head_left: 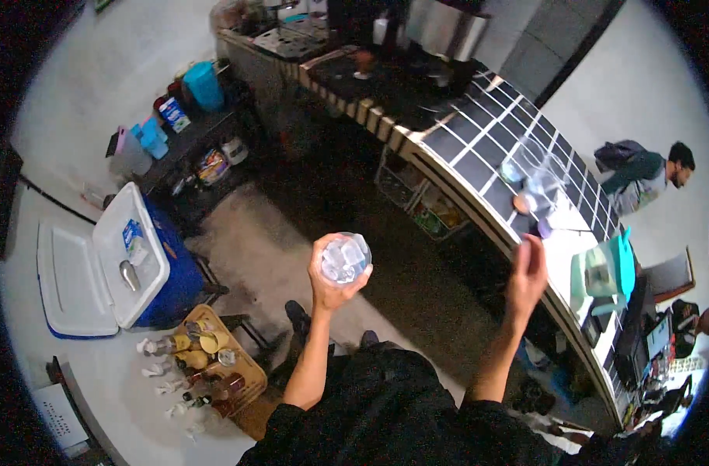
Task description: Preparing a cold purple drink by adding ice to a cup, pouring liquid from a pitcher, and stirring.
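Note:
My left hand (329,283) is wrapped round a clear cup (367,268) filled with ice cubes (343,258), held in front of my body over the floor. Off to the right, my right hand (527,279) is raised by the edge of the tiled counter (482,128). Its fingers point up, slightly bent and a little blurred, and I see nothing in them. Beyond that hand, on the counter, are clear plastic cups or containers (542,175) and a teal-lidded pitcher (600,272).
An open blue-and-white cooler (168,272) holds a carton and a metal scoop-like item. Near it, a basket (253,380) carries several bottles. Blue pitchers (204,85) stand on a dark shelf. A large metal pot (447,29) sits at the back. Another person (649,175) is beyond the counter.

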Demonstrator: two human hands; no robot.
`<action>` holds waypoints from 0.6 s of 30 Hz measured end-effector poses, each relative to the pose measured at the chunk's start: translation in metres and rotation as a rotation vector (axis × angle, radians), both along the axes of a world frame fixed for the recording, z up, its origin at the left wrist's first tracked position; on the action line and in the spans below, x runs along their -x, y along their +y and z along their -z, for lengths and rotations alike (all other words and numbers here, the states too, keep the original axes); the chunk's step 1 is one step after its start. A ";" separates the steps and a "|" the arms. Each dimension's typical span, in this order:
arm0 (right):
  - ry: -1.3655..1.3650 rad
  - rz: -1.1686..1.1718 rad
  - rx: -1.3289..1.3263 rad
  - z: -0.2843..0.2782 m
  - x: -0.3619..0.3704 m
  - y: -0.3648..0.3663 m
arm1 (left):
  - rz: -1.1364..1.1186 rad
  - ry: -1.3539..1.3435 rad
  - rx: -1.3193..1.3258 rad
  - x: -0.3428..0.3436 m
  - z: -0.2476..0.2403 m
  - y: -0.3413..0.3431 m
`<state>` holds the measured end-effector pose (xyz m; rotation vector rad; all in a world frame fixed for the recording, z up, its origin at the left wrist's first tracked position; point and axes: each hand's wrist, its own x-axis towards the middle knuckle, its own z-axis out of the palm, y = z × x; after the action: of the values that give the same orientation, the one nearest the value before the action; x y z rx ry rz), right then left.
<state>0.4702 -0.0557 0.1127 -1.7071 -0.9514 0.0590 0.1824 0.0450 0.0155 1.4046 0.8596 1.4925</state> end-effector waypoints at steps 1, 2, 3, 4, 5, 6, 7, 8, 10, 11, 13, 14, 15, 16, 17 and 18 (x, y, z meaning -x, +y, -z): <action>-0.147 0.185 -0.072 -0.005 -0.025 -0.024 | 0.021 0.028 -0.032 -0.013 -0.004 -0.009; -0.295 0.368 -0.142 -0.010 -0.052 -0.048 | 0.039 0.054 -0.064 -0.025 -0.006 -0.017; -0.378 0.565 -0.205 -0.018 -0.078 -0.070 | 0.101 0.024 -0.032 -0.035 -0.010 -0.025; -0.462 0.767 -0.265 -0.022 -0.105 -0.093 | 0.118 0.027 -0.035 -0.044 -0.012 -0.032; -0.598 0.995 -0.247 -0.024 -0.134 -0.118 | 0.184 0.027 -0.005 -0.051 -0.014 -0.038; -0.736 1.222 -0.224 -0.024 -0.162 -0.139 | 0.250 0.026 0.023 -0.059 -0.015 -0.044; -0.733 1.325 -0.182 -0.025 -0.184 -0.151 | 0.275 0.018 0.034 -0.067 -0.015 -0.048; -0.730 1.427 -0.136 -0.019 -0.205 -0.161 | 0.282 0.022 0.027 -0.072 -0.013 -0.053; -0.338 1.284 0.056 0.005 -0.262 -0.176 | 0.353 0.024 0.008 -0.083 -0.013 -0.060; -0.260 1.203 -0.033 0.029 -0.299 -0.186 | 0.376 0.076 -0.029 -0.088 -0.015 -0.062; -0.173 1.097 -0.125 0.044 -0.331 -0.187 | 0.386 0.077 -0.038 -0.091 -0.017 -0.068; -0.014 1.017 -0.116 0.043 -0.335 -0.185 | 0.391 0.078 -0.041 -0.092 -0.017 -0.070; 0.142 0.933 -0.105 0.041 -0.338 -0.184 | 0.397 0.067 -0.040 -0.094 -0.016 -0.070; 0.147 0.929 -0.104 0.040 -0.336 -0.183 | 0.393 0.072 -0.040 -0.093 -0.016 -0.070; 0.332 0.693 -0.432 0.033 -0.326 -0.176 | 0.387 0.071 -0.052 -0.092 -0.015 -0.071; 0.508 0.437 -0.747 0.026 -0.315 -0.168 | 0.382 0.070 -0.062 -0.092 -0.014 -0.070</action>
<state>0.7855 -0.2240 0.0867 -1.0793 -0.1576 -0.1330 0.2744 -0.0253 0.0294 1.5727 0.5491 1.1919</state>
